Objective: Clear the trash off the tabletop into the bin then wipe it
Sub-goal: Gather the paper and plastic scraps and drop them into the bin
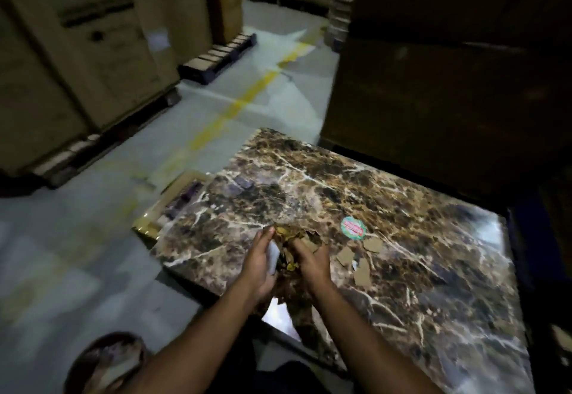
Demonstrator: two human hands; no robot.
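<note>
Item: trash (292,240), a clump of leaves and card, which I see cupped between left hand (259,265) and right hand (311,262) over the tabletop (402,208); both curl round it. Scraps (356,259) lie beside. Sticker (353,228) nearby.

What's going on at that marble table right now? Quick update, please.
Left hand and right hand cupped together around a bundle of crumpled brown scraps. Three flat brown cardboard pieces left on the dark marble-patterned tabletop. Bin not in sight.
</note>
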